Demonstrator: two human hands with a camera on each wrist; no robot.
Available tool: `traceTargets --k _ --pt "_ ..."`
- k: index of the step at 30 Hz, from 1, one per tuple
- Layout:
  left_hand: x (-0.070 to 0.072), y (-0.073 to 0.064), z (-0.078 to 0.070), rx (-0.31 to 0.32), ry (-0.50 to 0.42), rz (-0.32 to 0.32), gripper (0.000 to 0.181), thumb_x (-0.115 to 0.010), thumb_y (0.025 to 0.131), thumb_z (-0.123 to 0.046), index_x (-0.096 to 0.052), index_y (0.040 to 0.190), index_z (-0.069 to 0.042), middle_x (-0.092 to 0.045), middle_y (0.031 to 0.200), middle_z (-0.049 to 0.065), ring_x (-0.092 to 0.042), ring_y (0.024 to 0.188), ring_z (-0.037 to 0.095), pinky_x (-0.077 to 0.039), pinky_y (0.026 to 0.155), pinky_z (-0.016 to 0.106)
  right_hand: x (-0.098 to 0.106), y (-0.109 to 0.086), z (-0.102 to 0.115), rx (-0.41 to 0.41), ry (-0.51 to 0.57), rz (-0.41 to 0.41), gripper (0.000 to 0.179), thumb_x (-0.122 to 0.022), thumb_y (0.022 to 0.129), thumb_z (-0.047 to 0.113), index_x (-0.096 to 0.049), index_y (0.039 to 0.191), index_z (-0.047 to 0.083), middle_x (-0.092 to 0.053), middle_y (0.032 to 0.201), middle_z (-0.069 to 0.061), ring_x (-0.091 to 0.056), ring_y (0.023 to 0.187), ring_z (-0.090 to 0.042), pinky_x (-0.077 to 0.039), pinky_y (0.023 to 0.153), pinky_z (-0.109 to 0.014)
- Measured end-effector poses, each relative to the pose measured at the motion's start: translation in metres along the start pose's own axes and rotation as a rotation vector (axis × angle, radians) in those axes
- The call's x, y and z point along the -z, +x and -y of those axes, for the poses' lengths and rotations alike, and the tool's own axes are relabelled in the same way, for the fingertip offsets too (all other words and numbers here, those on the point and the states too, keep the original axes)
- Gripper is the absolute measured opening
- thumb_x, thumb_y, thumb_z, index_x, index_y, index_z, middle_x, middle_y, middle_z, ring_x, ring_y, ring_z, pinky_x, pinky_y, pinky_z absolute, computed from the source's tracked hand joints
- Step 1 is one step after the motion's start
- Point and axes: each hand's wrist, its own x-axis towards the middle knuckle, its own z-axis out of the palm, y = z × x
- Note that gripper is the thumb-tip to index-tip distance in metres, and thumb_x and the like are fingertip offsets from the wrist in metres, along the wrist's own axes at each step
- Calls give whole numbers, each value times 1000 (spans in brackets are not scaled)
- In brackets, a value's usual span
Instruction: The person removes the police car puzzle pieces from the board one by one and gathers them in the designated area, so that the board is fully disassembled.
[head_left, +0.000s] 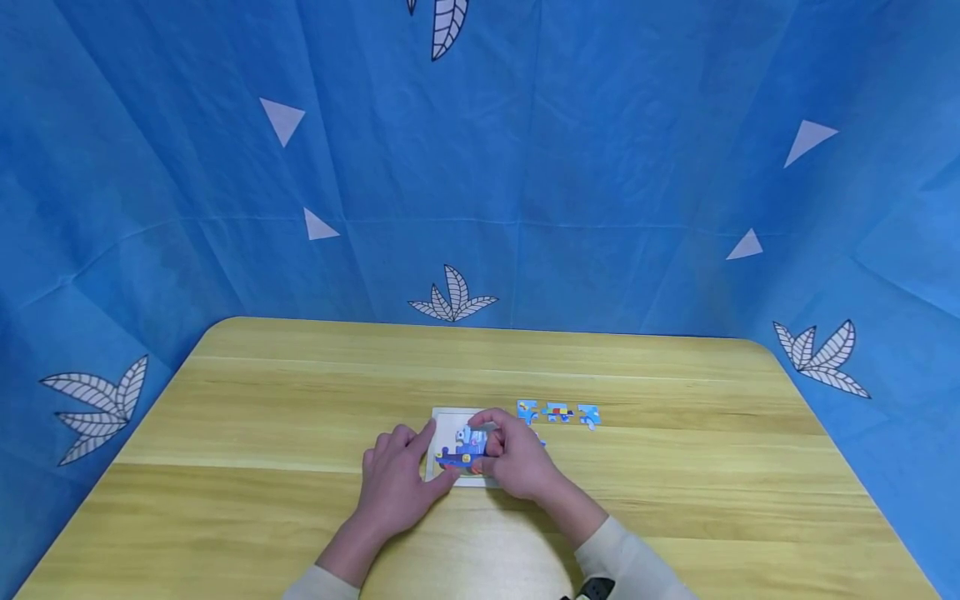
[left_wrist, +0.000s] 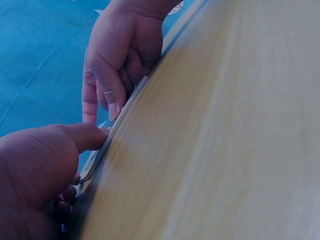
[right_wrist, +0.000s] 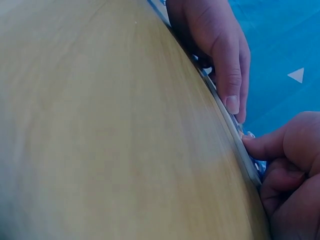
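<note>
Your left hand (head_left: pixel 393 483) lies spread, thumb reaching to the lower edge of the joined blue-and-purple printed puzzle pieces (head_left: pixel 466 458) and index finger at the left border of the pale, flat, square puzzle tray (head_left: pixel 480 482); it steadies rather than grips. Your right hand (head_left: pixel 521 458) is curled, index finger at the upper edge of those pieces and thumb at the lower, seemingly holding them between. They lie in the tray, to the right of a bare white patch. Keep the left thumb light but firm so the joined part doesn't slide; line each tab up with its notch, then press straight down, since a sideways shove would probably pop the neighbours loose.

Beyond your right hand lie loose light-blue jigsaw pieces (head_left: pixel 589 414) with rounded knobs and sockets, three in a row and another partly hidden by the hand. They look thin and stiff, like card, so lift them by their edges. The yellow wood-grain table (head_left: pixel 300 483) looks smooth, so the tray could skid.
</note>
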Motion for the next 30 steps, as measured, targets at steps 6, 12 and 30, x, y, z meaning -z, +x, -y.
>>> traceTargets --k 6,12,30 --pt "-2 1 2 1 9 2 77 -77 83 -49 -56 142 -4 -47 96 -3 -39 86 18 -28 75 38 -1 0 -1 21 14 -2 42 -75 79 -14 -59 112 8 -40 63 2 -38 55 -13 -38 59 -26" --pt "-2 1 3 -2 7 -3 77 -77 83 -49 -55 142 -4 -47 95 -3 -38 86 19 -28 75 38 -1 0 -2 14 -7 -11 43 -75 80 -12 -63 117 7 -42 63 2 -39 56 -13 -40 59 -26" --pt "-2 0 3 -4 11 -4 78 -77 83 -50 -55 143 -4 -45 94 -4 -38 86 19 -28 75 37 -2 0 -3 11 -64 -57 35 -76 81 -3 -62 111 8 -46 62 3 -42 54 -11 -36 54 -27"
